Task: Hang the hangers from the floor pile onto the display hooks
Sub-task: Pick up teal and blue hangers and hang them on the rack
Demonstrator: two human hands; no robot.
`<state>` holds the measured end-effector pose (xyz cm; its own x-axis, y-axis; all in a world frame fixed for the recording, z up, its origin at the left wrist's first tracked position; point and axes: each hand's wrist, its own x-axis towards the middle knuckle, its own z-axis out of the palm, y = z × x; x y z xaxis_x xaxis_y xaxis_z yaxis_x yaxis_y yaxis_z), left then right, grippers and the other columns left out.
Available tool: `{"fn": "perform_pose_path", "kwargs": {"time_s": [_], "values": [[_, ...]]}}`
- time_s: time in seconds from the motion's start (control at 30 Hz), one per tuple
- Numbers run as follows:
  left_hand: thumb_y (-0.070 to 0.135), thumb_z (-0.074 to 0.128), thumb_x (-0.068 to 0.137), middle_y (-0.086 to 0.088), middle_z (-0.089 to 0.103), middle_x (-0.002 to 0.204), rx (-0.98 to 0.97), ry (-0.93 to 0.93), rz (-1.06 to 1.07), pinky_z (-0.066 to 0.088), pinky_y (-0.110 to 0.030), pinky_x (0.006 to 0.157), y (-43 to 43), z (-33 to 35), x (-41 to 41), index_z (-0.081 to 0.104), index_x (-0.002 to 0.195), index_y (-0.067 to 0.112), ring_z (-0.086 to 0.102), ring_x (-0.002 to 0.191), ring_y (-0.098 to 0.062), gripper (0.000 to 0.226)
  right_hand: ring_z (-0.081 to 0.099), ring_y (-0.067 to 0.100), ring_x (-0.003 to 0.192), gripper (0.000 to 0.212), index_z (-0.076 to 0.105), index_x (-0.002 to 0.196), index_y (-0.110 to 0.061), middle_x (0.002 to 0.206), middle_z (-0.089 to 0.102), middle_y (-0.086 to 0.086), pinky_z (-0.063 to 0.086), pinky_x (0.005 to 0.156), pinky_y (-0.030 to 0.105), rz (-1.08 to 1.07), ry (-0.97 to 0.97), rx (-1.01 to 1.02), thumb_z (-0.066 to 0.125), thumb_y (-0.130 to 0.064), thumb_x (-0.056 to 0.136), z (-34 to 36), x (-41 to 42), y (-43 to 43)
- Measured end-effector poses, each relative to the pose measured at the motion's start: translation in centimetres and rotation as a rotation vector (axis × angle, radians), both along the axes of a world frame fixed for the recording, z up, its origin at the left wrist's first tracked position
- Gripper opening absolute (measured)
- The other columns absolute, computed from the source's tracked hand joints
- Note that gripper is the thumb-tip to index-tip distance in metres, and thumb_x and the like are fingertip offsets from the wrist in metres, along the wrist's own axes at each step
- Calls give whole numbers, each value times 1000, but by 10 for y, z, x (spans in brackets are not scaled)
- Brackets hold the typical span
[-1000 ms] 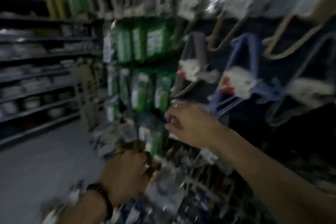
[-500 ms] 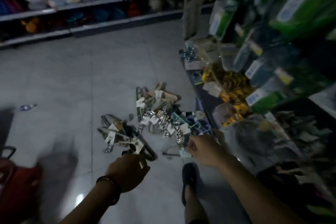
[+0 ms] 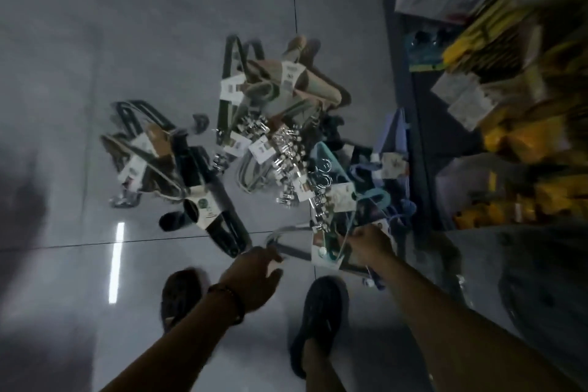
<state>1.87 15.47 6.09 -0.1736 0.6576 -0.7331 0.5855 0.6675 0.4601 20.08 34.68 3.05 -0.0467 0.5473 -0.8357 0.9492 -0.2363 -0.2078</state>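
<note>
dim | glare streak (image 3: 116, 261) on floor (image 3: 159, 41) | right shelves (image 3: 509, 105) blurred | edges warped

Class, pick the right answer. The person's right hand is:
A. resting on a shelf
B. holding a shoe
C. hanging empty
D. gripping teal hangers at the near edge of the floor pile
D: the right hand curls its fingers round the teal hangers at the near edge of the pile on the tiles.

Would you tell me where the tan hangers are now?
Head view, upper middle: the tan hangers lie at the pile's far end, right of the dark green hangers, left of the shelf base.
</note>
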Motion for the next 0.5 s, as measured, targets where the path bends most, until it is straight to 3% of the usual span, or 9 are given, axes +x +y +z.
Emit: {"fn": "perform_pose_path", "kwargs": {"time_s": [0.07, 0.13, 0.23, 0.3, 0.4, 0.5], "values": [[37, 57, 100, 4, 56, 139, 81, -11, -123, 51, -37, 107, 40, -70, 17, 57, 135, 29, 55, 130, -19, 36, 55, 19, 63, 18, 56, 95, -13, 81, 62, 6, 38, 52, 20, -177, -53, 32, 64, -30, 95, -95, 15, 29], [35, 58, 97, 2, 44, 154, 143, 23, -265, 48, -48, 111, 75, -129, 32, 48, 146, 29, 42, 144, -25, 50, 56, 25, 69, 37, 49, 106, -16, 93, 62, 13, 46, 61, 29, -264, -45, -11, 64, -43, 85, -175, 28, 42], [30, 61, 98, -5, 14, 173, 185, 108, -465, 32, -52, 124, 120, -199, 51, 25, 162, 19, 11, 160, -30, 75, 57, 25, 79, 33, 58, 115, -15, 101, 61, 14, 46, 64, 26, -349, -1, 6, 68, -37, 93, -214, 15, 50], [33, 64, 95, -7, 6, 174, 225, 190, -575, 24, -53, 128, 139, -227, 59, 16, 164, 20, 2, 161, -30, 85, 62, 23, 92, 45, 58, 123, -7, 115, 64, 15, 53, 79, 31, -450, 42, 8, 67, -40, 95, -233, 10, 52], [39, 62, 96, -5, 8, 174, 204, 285, -659, 21, -56, 127, 148, -256, 56, 14, 164, 23, 5, 161, -29, 84, 66, 29, 102, 44, 57, 126, -6, 117, 66, 15, 55, 95, 45, -592, 148, -90, 65, -37, 96, -246, 12, 52], [45, 52, 100, -4, 29, 167, 236, 428, -606, 32, -56, 120, 138, -258, 55, 33, 158, 23, 27, 153, -32, 65, 67, 23, 91, 56, 56, 129, -9, 112, 67, 12, 57, 75, 35, -529, 163, -28, 78, -36, 86, -237, 15, 53]]}}
